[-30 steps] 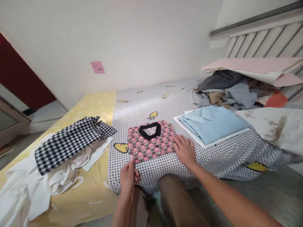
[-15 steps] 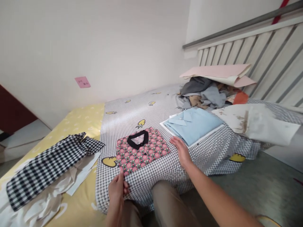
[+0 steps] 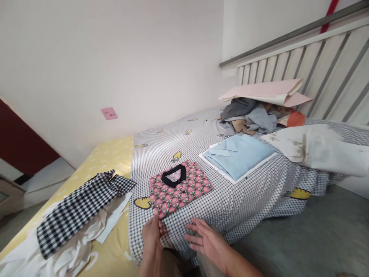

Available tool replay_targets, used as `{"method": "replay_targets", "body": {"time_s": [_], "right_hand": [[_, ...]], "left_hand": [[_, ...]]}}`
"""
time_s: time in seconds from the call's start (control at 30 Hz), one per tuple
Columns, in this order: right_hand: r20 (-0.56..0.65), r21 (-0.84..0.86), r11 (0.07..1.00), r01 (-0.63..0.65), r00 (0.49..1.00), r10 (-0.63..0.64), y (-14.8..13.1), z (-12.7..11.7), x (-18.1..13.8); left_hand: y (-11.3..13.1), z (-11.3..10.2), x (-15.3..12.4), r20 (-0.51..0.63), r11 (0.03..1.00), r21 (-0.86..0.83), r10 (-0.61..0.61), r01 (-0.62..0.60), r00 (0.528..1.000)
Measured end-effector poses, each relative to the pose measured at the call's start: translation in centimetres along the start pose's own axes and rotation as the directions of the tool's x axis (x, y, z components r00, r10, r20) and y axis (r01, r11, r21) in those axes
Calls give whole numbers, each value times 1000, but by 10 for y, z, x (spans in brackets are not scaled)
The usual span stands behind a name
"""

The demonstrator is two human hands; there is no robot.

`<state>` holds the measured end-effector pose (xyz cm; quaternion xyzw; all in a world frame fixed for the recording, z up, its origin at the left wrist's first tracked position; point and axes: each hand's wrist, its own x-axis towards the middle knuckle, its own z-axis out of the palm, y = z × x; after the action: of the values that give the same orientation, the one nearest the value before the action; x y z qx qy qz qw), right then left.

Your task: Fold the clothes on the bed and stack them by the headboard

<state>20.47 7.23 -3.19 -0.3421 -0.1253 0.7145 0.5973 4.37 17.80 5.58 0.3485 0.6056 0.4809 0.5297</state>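
A neatly folded pink floral shirt (image 3: 180, 192) with a black collar lies flat on the checked bedsheet. At its near left corner, my left hand (image 3: 152, 229) is closed, the thumb on top of the cloth and the fingers curled at its edge. My right hand (image 3: 206, 239) is open in front of the shirt, fingers spread and holding nothing. Right of the floral shirt rests a folded light blue shirt (image 3: 240, 156) on a white sheet. A black-and-white checked shirt (image 3: 77, 207) is spread out on the left.
Under the checked shirt are pale cloth (image 3: 69, 256) and white sheets (image 3: 113, 221) on yellow bedding (image 3: 111, 154). At the back right, a clothes pile (image 3: 253, 115) has pink card (image 3: 265, 90) on top. Stained white material (image 3: 319, 148) lies by the bed rail (image 3: 302, 65).
My right hand has left the floral shirt's right side and come down toward me, near the bed's front edge. My left hand stays at the shirt's corner. The view has shifted a little left.
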Motion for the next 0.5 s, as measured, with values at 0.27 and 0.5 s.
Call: {"method": "replay_targets", "body": {"time_s": [0.27, 0.5], "right_hand": [[177, 105, 993, 54, 982, -72, -18, 15, -1], [166, 206, 966, 154, 968, -190, -28, 33, 13]], "left_hand": [[-3, -7, -25, 75, 995, -72, -64, 69, 995], [-19, -27, -51, 85, 985, -128, -103, 113, 991]]}}
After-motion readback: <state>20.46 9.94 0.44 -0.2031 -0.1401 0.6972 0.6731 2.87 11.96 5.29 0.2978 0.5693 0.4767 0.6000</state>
